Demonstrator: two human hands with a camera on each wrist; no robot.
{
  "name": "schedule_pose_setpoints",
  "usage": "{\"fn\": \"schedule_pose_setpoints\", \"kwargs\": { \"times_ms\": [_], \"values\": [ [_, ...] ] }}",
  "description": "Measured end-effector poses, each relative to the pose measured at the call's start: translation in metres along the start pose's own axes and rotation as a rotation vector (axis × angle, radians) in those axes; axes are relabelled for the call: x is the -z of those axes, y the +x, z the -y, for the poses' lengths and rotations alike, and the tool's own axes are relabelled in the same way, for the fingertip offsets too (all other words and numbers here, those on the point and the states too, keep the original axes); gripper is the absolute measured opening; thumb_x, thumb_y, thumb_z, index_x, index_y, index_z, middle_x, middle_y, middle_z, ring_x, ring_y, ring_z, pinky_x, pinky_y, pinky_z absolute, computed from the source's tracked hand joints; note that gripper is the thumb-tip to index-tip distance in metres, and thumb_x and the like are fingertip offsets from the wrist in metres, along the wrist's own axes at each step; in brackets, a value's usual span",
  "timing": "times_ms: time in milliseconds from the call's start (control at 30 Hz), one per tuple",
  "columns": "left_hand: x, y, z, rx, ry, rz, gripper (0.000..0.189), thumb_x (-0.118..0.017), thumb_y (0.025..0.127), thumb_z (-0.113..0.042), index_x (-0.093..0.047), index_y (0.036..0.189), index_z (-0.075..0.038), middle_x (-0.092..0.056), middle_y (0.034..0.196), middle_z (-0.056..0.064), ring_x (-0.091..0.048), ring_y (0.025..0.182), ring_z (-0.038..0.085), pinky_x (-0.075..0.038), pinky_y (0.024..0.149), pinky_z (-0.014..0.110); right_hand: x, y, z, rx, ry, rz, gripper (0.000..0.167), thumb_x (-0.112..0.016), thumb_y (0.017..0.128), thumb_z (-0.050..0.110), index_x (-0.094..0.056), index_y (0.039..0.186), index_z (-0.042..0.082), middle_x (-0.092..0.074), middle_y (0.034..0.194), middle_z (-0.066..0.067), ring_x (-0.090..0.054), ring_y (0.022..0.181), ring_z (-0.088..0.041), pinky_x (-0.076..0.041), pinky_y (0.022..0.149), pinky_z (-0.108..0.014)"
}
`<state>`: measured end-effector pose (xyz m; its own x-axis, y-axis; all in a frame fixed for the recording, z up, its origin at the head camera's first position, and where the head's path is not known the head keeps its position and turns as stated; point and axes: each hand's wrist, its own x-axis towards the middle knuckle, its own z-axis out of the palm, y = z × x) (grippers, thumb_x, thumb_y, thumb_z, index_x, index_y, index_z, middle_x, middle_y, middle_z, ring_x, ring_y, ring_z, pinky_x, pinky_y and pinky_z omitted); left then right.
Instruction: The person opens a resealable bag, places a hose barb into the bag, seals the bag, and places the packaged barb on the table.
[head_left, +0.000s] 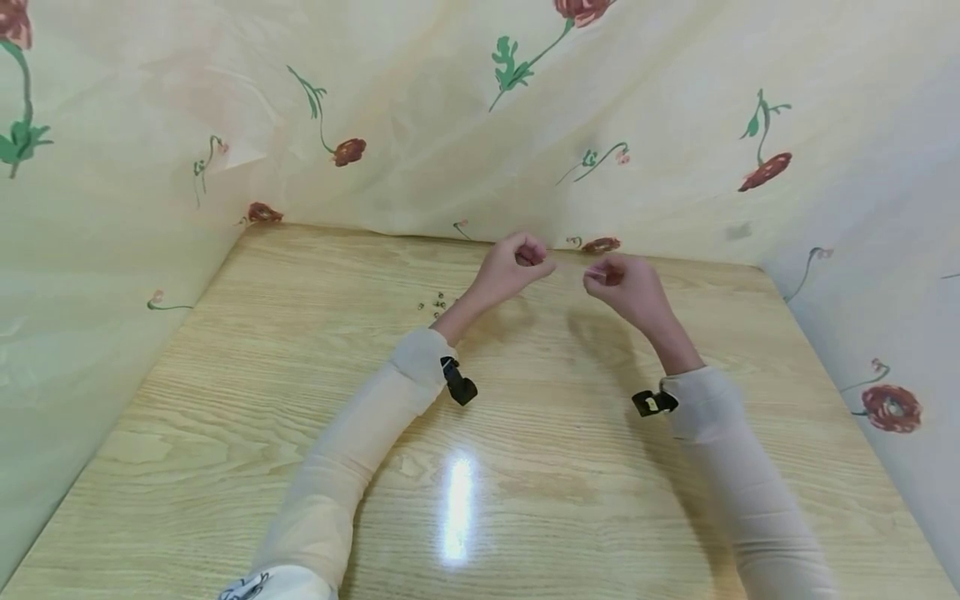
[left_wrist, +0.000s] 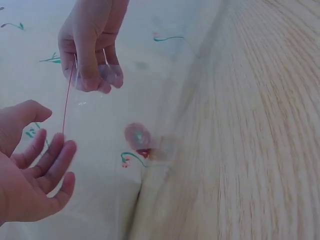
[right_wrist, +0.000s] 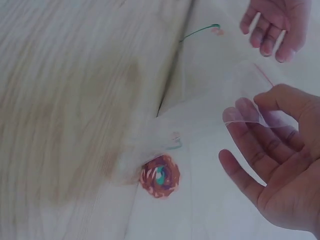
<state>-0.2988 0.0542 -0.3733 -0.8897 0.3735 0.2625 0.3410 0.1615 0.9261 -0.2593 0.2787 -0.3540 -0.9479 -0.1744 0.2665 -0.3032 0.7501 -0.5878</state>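
A clear plastic zip bag [right_wrist: 200,112] with a red line [left_wrist: 67,102] along its top edge hangs from my right hand [head_left: 637,292], at the far side of the table. In the right wrist view, its thumb and fingers pinch the bag near the red line. My left hand [head_left: 506,271] is a short way to the left, its thumb apart from its bent, spread fingers [left_wrist: 57,165]. In the left wrist view those fingertips lie at the lower end of the red line; whether they touch the bag I cannot tell. The bag barely shows in the head view.
Several tiny metallic pieces [head_left: 438,305] lie on the wooden table [head_left: 525,475], left of my left wrist and partly hidden by it. A flower-patterned sheet [head_left: 435,100] rises behind the table and along both sides. Both sleeved wrists carry small black cameras [head_left: 459,383].
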Motion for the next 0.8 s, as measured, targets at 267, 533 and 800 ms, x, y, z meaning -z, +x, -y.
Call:
{"fn": "schedule_pose_setpoints", "kwargs": {
  "times_ms": [267, 533, 800],
  "values": [
    [0.004, -0.005, -0.001, 0.156, -0.218, 0.078, 0.026, -0.064, 0.101, -0.022, -0.067, 0.118, -0.002, -0.074, 0.113, 0.017, -0.07, 0.11, 0.034, -0.057, 0.088, 0.03, -0.014, 0.003, 0.011, 0.044, 0.129, -0.054, 0.019, -0.072, 0.092, 0.002, -0.069, 0.109, -0.007, -0.073, 0.102, -0.026, -0.061, 0.074, 0.008, -0.049, 0.068, -0.007],
    [0.013, -0.006, 0.003, 0.255, -0.413, 0.08, 0.027, -0.063, 0.102, -0.019, -0.063, 0.122, -0.002, -0.068, 0.129, 0.018, -0.069, 0.115, 0.035, -0.052, 0.101, 0.051, -0.026, 0.005, 0.021, 0.101, 0.21, -0.005, 0.023, -0.066, 0.093, -0.004, -0.07, 0.115, -0.004, -0.072, 0.111, -0.025, -0.073, 0.091, -0.041, -0.052, 0.071, -0.011],
    [0.025, -0.009, 0.01, 0.306, -0.456, 0.08, 0.033, -0.063, 0.102, -0.021, -0.062, 0.125, 0.001, -0.065, 0.134, 0.019, -0.07, 0.114, 0.031, -0.056, 0.096, 0.045, -0.04, 0.01, 0.023, 0.207, 0.273, 0.121, 0.031, -0.065, 0.092, -0.008, -0.067, 0.123, -0.004, -0.067, 0.127, -0.022, -0.067, 0.114, -0.041, -0.058, 0.091, -0.039]
  ]
}}
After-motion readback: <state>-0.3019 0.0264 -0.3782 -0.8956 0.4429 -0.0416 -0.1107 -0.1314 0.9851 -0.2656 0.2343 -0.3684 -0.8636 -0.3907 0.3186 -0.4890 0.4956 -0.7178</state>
